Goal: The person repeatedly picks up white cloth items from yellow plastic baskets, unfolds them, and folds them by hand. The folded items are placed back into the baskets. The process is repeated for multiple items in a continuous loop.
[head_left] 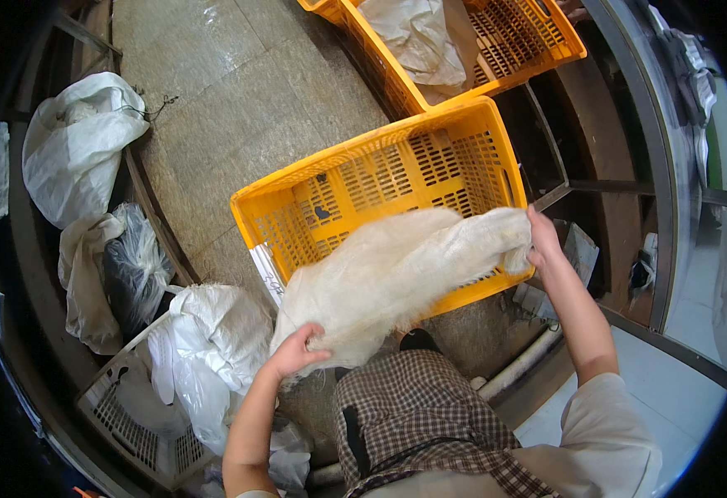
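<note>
While the left hand (297, 352) grips its left end and the right hand (543, 241) its right end, the cream fleecy sheet (401, 266) spans the yellow crate (455, 121), over most of its near edge.

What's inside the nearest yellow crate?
Bare slotted plastic shows toward the far side of the yellow crate, plus a small dark patch at left. The cream fuzzy sheet covers much of the near side; anything beneath it can't be seen.

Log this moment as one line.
left hand: touching left end of cream furry piece | right hand: gripping right end | yellow crate: partly beneath piece
</note>
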`<state>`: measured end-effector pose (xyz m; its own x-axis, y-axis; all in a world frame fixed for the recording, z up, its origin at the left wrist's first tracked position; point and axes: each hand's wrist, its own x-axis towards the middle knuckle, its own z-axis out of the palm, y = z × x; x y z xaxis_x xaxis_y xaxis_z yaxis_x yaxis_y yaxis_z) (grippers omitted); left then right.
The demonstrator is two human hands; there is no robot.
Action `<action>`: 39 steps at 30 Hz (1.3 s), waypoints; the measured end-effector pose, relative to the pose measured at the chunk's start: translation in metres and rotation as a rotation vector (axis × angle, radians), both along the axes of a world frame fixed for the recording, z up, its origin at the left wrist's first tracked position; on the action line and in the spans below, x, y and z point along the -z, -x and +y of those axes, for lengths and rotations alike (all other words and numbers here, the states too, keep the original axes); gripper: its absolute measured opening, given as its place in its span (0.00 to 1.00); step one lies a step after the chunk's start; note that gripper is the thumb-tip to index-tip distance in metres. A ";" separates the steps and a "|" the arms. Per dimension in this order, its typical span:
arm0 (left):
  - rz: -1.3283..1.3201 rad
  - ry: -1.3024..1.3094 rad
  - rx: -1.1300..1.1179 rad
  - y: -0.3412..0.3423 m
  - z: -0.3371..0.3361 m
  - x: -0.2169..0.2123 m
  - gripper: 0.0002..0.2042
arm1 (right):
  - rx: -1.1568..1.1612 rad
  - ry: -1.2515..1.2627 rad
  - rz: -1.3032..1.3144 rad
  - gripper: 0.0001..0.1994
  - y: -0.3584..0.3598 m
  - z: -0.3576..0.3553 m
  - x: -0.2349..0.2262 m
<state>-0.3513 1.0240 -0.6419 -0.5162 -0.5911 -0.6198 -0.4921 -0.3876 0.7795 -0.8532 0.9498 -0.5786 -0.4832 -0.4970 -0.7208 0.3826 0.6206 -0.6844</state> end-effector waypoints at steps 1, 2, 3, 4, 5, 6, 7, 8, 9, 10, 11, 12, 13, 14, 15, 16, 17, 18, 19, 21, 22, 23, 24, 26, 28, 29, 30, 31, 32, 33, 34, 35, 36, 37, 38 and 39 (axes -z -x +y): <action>-0.035 -0.155 0.167 -0.004 0.005 0.000 0.20 | -0.028 0.055 -0.048 0.16 0.002 -0.011 -0.002; -0.173 0.019 0.288 -0.010 0.010 0.002 0.18 | -0.362 0.069 0.413 0.15 0.006 -0.020 -0.008; -0.267 0.187 0.200 -0.019 0.012 0.006 0.17 | -0.719 0.141 0.804 0.15 0.010 -0.026 -0.016; -0.377 0.314 0.124 -0.029 0.012 0.011 0.16 | -1.058 0.030 1.116 0.18 0.013 -0.028 -0.023; -0.521 0.428 0.030 -0.038 0.011 0.018 0.15 | -1.369 -0.042 1.170 0.20 0.016 -0.029 -0.031; -0.490 0.448 0.053 -0.044 0.010 0.025 0.13 | -1.572 -0.011 1.128 0.22 0.018 -0.028 -0.036; -0.497 0.451 0.058 -0.049 0.007 0.031 0.11 | -1.776 0.084 1.079 0.24 0.020 -0.025 -0.040; -0.444 0.477 0.073 -0.052 0.005 0.036 0.09 | -1.983 0.219 1.023 0.25 0.022 -0.022 -0.041; -0.451 0.345 -0.048 -0.052 0.002 0.037 0.09 | -1.989 0.123 1.096 0.24 0.024 -0.017 -0.041; -0.406 0.227 -0.158 -0.050 -0.001 0.037 0.09 | -2.024 0.088 1.127 0.22 0.029 -0.015 -0.040; -0.405 0.054 -0.264 -0.044 -0.002 0.033 0.09 | -2.049 0.020 1.180 0.21 0.034 -0.014 -0.036; -0.386 -0.043 -0.469 -0.039 -0.005 0.028 0.12 | -1.786 0.051 1.257 0.15 0.042 -0.015 -0.034; -0.220 -0.007 -0.434 -0.031 -0.006 0.020 0.14 | -1.510 0.031 1.268 0.11 0.050 -0.018 -0.030; -0.115 -0.004 -0.426 -0.021 -0.006 0.012 0.17 | -1.294 0.100 1.270 0.12 0.061 -0.022 -0.028; 0.053 0.021 -0.416 -0.013 -0.006 0.003 0.20 | -1.132 0.017 1.284 0.11 0.071 -0.027 -0.026; 0.077 -0.054 -0.260 -0.007 -0.008 -0.007 0.23 | -1.081 -0.019 1.310 0.11 0.082 -0.032 -0.027; 0.228 -0.059 -0.091 -0.002 -0.010 -0.014 0.27 | -0.975 -0.147 1.285 0.10 0.089 -0.039 -0.026; 0.247 -0.085 -0.001 0.004 -0.012 -0.018 0.23 | -0.876 -0.133 1.158 0.08 0.093 -0.045 -0.026; 0.158 -0.150 -0.124 0.007 -0.016 -0.020 0.21 | -0.717 -0.192 1.029 0.07 0.093 -0.050 -0.026; -0.039 -0.253 -0.311 0.008 -0.025 -0.018 0.18 | -0.411 0.020 0.631 0.05 0.083 -0.057 -0.030; -0.067 -0.085 -0.332 0.007 -0.030 -0.015 0.17 | -0.275 0.119 0.479 0.05 0.073 -0.058 -0.032; -0.149 0.103 -0.383 0.003 -0.036 -0.011 0.16 | -0.166 0.222 0.296 0.04 0.061 -0.057 -0.035; -0.357 0.188 -0.204 -0.002 -0.041 -0.008 0.16 | -0.236 0.328 0.363 0.04 0.051 -0.055 -0.040; -0.587 0.285 0.004 -0.013 -0.051 -0.005 0.18 | -0.881 0.129 1.051 0.05 0.043 -0.045 -0.052; -0.731 0.195 0.144 -0.023 -0.059 -0.008 0.19 | -1.289 0.089 1.457 0.08 0.051 -0.034 -0.060; -0.681 0.302 0.051 -0.025 -0.061 -0.013 0.19 | -1.194 0.080 1.509 0.09 0.061 -0.031 -0.059; -0.682 0.347 -0.015 -0.024 -0.062 -0.019 0.20 | -1.104 -0.039 1.482 0.09 0.075 -0.027 -0.057; -0.744 0.405 -0.108 -0.021 -0.063 -0.025 0.21 | -1.017 0.026 1.489 0.09 0.091 -0.023 -0.054; -0.586 0.407 -0.049 -0.015 -0.061 -0.031 0.24 | -0.897 -0.031 1.454 0.10 0.106 -0.020 -0.047; -0.486 0.368 0.031 -0.008 -0.059 -0.037 0.24 | -0.788 0.006 1.433 0.10 0.119 -0.017 -0.040; -0.393 0.336 0.097 -0.003 -0.057 -0.042 0.24 | -0.669 -0.043 1.377 0.11 0.128 -0.013 -0.034; -0.229 0.333 0.170 0.000 -0.057 -0.046 0.24 | -0.483 -0.172 1.112 0.11 0.136 -0.011 -0.031; -0.240 0.297 0.136 0.001 -0.056 -0.047 0.21 | -0.293 -0.043 0.892 0.12 0.136 -0.008 -0.027; -0.352 0.435 0.102 0.000 -0.057 -0.045 0.19 | -0.034 -0.067 0.711 0.12 0.135 -0.006 -0.027; -0.424 0.587 0.073 -0.006 -0.057 -0.041 0.18 | -0.051 0.111 0.554 0.13 0.128 -0.003 -0.028; -0.528 0.776 -0.009 -0.015 -0.059 -0.035 0.16 | -0.043 0.233 0.431 0.13 0.120 0.000 -0.032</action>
